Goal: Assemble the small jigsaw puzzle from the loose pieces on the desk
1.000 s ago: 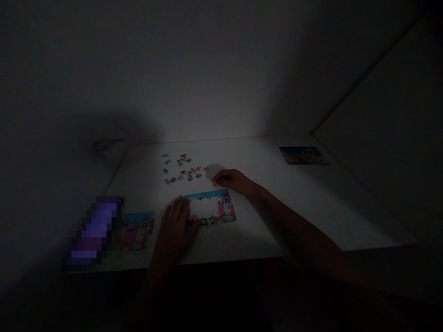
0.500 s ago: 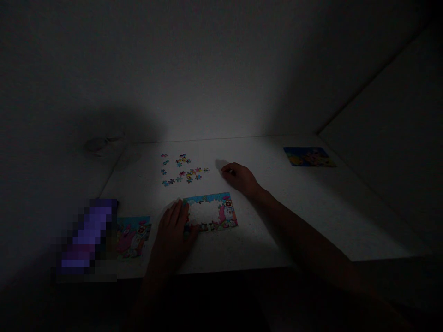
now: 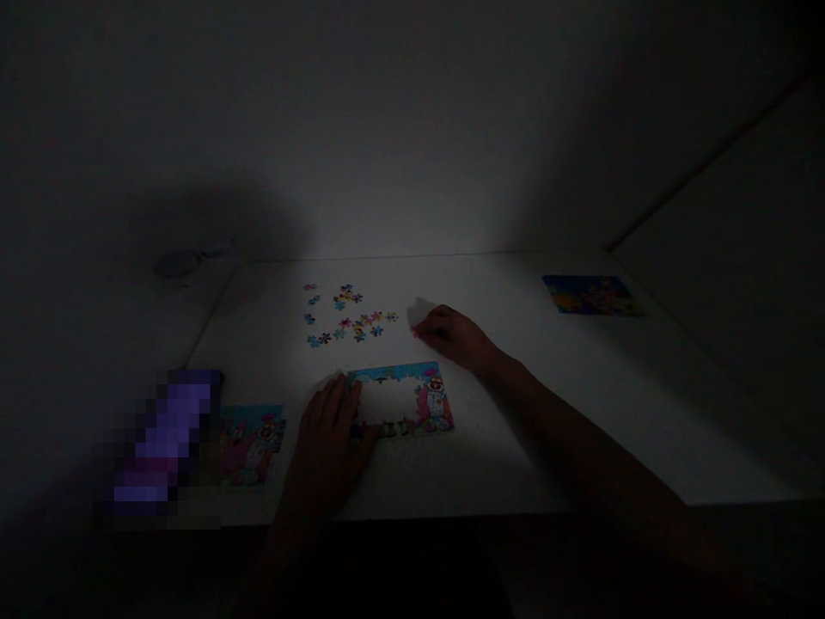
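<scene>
A partly assembled jigsaw puzzle (image 3: 433,404) lies on the white table, its border joined around a bare white middle. My left hand (image 3: 332,421) rests flat over its left edge, thumb apart from the fingers. Above the puzzle's upper right corner, my right hand (image 3: 455,337) pinches a small pink puzzle piece (image 3: 416,332) between thumb and fingertips. Several loose puzzle pieces (image 3: 359,334) are spread on the table beyond the puzzle, left of my right hand.
Left of my left hand lies a picture sheet (image 3: 251,447), beside a pixelated purple screen (image 3: 171,430). A second, blue picture (image 3: 593,295) is at the back right of the table (image 3: 516,344). White walls rise behind. The light is dim.
The pink piece now shows at my right fingertips, and that hand has turned slightly. My left hand stays on the puzzle. The whole view has shifted a little.
</scene>
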A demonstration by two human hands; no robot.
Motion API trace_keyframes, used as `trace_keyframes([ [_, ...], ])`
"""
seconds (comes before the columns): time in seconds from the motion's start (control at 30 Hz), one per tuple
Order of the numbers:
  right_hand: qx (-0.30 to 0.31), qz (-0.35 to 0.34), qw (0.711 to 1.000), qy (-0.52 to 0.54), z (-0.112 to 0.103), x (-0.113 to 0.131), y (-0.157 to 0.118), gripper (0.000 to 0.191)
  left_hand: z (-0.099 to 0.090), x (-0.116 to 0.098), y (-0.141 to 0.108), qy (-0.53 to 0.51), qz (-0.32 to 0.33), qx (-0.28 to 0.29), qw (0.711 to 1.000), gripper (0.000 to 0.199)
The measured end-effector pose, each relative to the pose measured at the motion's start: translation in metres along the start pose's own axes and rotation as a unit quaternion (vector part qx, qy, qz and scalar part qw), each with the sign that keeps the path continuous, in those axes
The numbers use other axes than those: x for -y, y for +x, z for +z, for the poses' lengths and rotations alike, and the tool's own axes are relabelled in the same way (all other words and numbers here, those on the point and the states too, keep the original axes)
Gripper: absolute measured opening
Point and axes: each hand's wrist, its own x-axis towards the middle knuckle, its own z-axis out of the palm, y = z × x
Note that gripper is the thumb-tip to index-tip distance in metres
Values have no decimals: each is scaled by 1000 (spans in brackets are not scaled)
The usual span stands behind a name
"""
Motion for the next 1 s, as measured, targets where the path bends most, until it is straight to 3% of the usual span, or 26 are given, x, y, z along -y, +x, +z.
trace_keyframes([
  [0.43,37,-99,994,-41,29,22,14,30,-4,-2,0,-24,-24,33,999,56],
  [0.67,2,-36,997,66,18,4,6,29,0,0,-2,-26,-15,13,999,55],
  [1.0,32,-78,996,-25,25,15,17,25,2,2,-1,-23,-1,4,1000,56],
])
